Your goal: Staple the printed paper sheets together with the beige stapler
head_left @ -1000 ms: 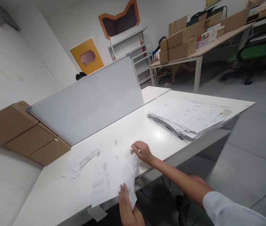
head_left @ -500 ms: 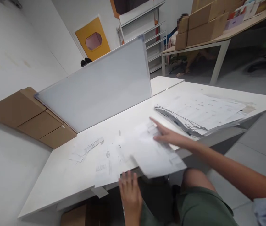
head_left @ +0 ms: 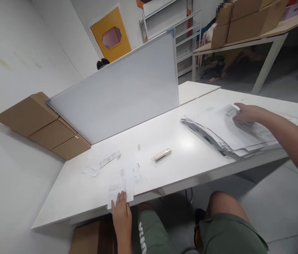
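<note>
My left hand (head_left: 122,211) lies with its fingers stretched out on the lower edge of a printed sheet (head_left: 124,183) with an oval mark, at the desk's front edge. Over at the right, my right hand (head_left: 249,114) has its fingers curled on a sheet of paper (head_left: 232,118) above a thick paper stack (head_left: 233,139). That sheet bends up near the fingers, and its far part is hidden by the hand and forearm. Between the hands rests a cream-coloured, stapler-like tool (head_left: 162,155).
Narrow printed strips (head_left: 109,159) and small paper bits (head_left: 136,173) are scattered on the white desk (head_left: 67,197). A whiteboard panel (head_left: 128,91) stands along the back. Cardboard boxes (head_left: 51,132) sit against the left wall, and another box (head_left: 88,238) is below the desk.
My right hand has carried the sheet rightward onto the stack, uncovering the cream tool. My left hand has moved left and up onto the printed sheet. The view has shifted slightly.
</note>
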### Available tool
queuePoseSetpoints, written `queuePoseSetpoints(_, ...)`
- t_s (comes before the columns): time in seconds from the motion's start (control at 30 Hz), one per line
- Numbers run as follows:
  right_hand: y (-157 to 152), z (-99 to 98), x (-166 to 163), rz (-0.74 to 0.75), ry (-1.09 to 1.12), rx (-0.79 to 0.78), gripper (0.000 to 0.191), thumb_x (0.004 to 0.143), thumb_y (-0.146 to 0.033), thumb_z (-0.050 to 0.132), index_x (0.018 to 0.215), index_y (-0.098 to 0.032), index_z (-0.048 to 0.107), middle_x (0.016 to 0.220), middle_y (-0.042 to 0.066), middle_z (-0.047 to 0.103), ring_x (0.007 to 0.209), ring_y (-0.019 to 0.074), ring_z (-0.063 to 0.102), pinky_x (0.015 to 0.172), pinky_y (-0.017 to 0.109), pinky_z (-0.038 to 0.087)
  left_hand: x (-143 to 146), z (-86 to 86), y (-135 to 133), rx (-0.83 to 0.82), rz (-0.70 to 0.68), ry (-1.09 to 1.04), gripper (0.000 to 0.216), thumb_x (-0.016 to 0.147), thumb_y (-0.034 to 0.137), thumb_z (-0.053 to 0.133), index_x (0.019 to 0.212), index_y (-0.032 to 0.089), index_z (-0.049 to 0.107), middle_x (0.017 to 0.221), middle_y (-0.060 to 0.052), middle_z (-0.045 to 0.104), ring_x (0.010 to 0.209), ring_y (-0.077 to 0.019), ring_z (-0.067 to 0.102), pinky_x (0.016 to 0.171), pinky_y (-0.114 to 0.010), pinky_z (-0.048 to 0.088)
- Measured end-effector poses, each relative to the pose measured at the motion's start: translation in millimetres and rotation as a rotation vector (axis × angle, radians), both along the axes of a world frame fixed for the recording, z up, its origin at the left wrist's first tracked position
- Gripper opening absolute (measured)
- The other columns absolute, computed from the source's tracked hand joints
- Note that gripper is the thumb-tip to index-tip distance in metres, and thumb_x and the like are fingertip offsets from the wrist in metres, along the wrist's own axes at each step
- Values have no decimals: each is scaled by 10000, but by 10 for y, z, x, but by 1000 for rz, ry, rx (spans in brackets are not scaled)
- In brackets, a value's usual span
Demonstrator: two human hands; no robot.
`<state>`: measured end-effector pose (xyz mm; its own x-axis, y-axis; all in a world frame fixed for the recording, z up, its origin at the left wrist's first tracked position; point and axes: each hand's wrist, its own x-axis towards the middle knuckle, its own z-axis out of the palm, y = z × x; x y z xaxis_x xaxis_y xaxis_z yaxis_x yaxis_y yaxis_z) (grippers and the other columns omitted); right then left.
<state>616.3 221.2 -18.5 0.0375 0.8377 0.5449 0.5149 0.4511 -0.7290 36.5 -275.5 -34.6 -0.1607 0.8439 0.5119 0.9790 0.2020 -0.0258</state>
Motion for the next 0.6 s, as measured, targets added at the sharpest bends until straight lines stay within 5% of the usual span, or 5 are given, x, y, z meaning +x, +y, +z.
queuePoseSetpoints(0.1, -191, 134, -187, -13, 21, 190, 417, 779, -656, 609, 694, -256, 528, 1303, 188, 551, 1427, 390, 279, 1164, 642, 134, 15, 33, -3, 29, 24, 2, 566, 880, 81, 380, 1405, 243, 514, 1327, -62, 632, 1215, -243, 582, 1080, -479, 417)
queuePoseSetpoints(0.17, -481, 326, -471, -60, 21, 232, 364, 860, -584, 537, 937, -234, 604, 1439, 137, 447, 1468, 401, 148, 1152, 702, 92, 0, 45, 1, 48, 44, 6, 577, 849, 70, 400, 1378, 245, 549, 1336, -41, 626, 1127, -253, 600, 992, -444, 482)
queuePoseSetpoints(0.3, -1180, 675, -1407, -121, -5, 228, 463, 953, -416, 379, 1375, -234, 442, 1462, 118, 427, 1416, 341, 303, 1159, 644, 226, 36, 84, 108, 179, 100, 28, 454, 829, 94, 451, 1211, 201, 672, 1119, -47, 728, 943, -295, 588, 804, -446, 533)
queuePoseSetpoints(0.5, -1888, 482, -2883, 587, -432, 71, 529, 902, -404, 549, 1382, -188, 490, 1397, 159, 515, 1340, 285, 435, 1098, 462, 372, 527, 209, 485, 149, 11, 12, 553, 806, 24, 440, 1297, 207, 617, 1188, -66, 701, 1139, -311, 578, 914, -482, 507)
queuePoseSetpoints(0.6, -2054, 293, -3262, 697, -582, -12, 398, 913, -332, 557, 1280, -177, 577, 1257, 151, 617, 1221, 278, 537, 1074, 472, 346, 774, 164, 623, 45, -103, 42, 668, 740, -54, 430, 1333, 210, 591, 1302, -63, 648, 1279, -290, 524, 996, -453, 486)
